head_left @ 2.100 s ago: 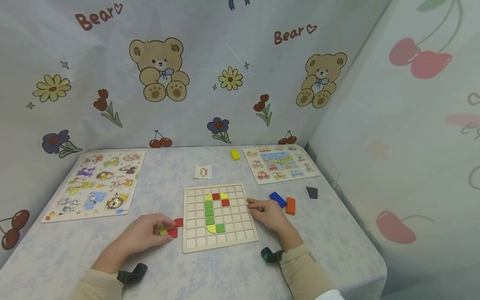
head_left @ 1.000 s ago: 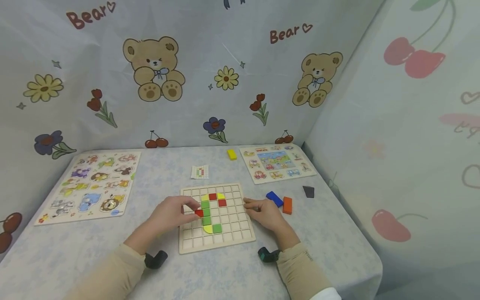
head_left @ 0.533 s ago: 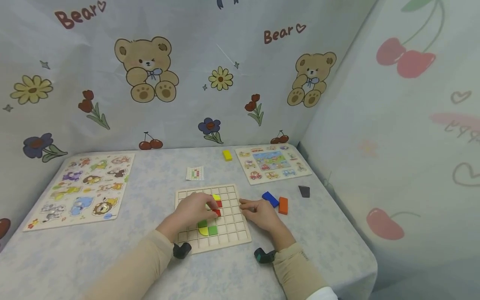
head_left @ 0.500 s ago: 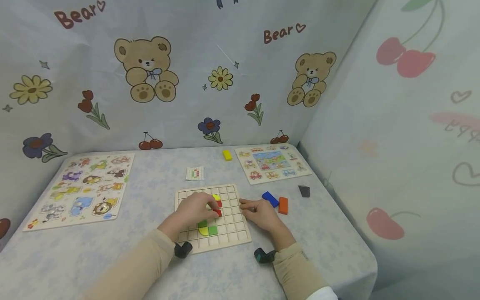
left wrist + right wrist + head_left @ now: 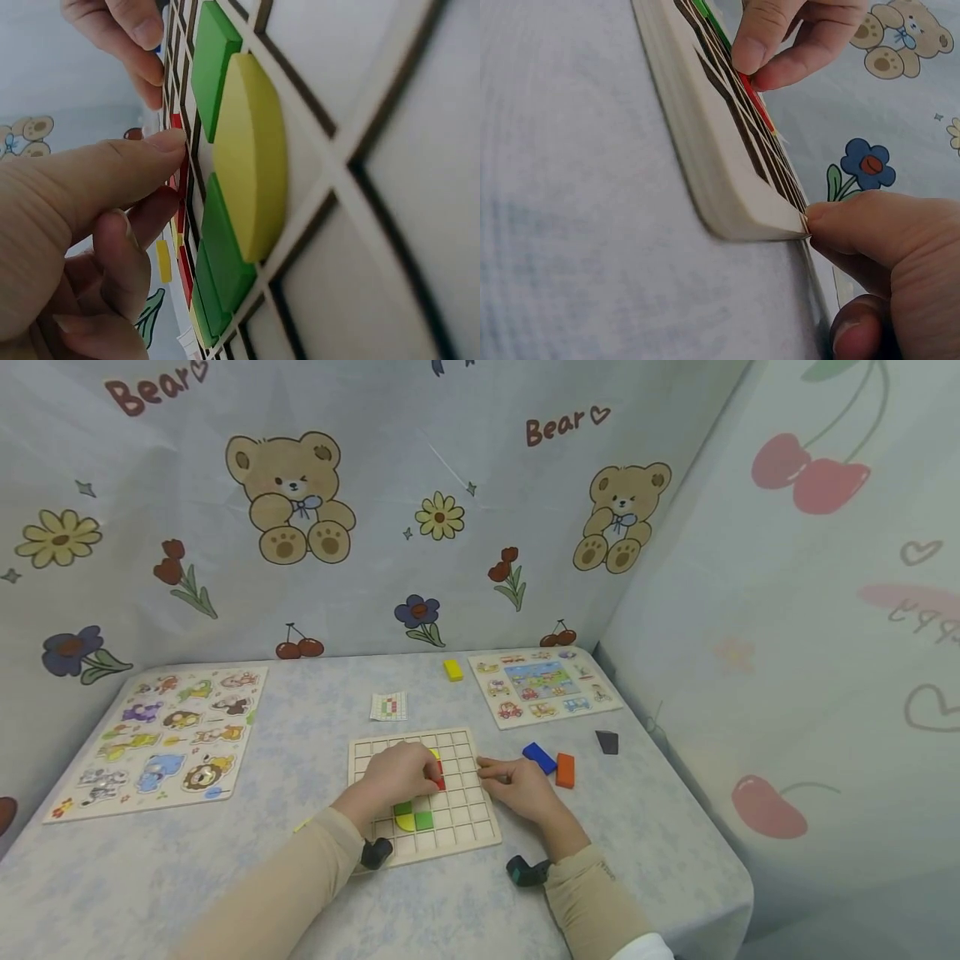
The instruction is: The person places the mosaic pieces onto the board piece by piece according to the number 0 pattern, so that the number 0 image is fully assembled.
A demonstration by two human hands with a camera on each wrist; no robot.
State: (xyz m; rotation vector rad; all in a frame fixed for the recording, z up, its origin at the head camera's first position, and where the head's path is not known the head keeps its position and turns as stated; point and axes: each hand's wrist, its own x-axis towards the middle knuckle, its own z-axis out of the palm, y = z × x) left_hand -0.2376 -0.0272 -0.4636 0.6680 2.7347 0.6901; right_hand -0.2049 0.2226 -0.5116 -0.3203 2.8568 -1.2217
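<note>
A wooden grid board (image 5: 465, 818) lies on the table, bearing several red, green and yellow tiles. My left hand (image 5: 397, 777) reaches over it and pinches a red square tile (image 5: 440, 784) between thumb and index finger, close to the grid surface. In the left wrist view those fingertips (image 5: 166, 141) are down by the grid, beyond a yellow tile (image 5: 251, 157) and a green tile (image 5: 217, 64). The left hand hides part of the tile pattern. Extended fingers of my right hand (image 5: 521, 785) touch the board's right edge, also visible in the right wrist view.
A small pattern card (image 5: 388, 707) lies behind the board. Picture puzzles stand at left (image 5: 157, 739) and right (image 5: 543, 689). Blue (image 5: 540, 757), orange (image 5: 566, 770), yellow (image 5: 453, 670) and dark (image 5: 608, 742) blocks lie about. A yellow piece (image 5: 302, 824) peeks out beside my left sleeve.
My left hand has picked the red tile up left of the board and carried it right, onto the grid beside the other red tile. The right hand stays at the board's edge.
</note>
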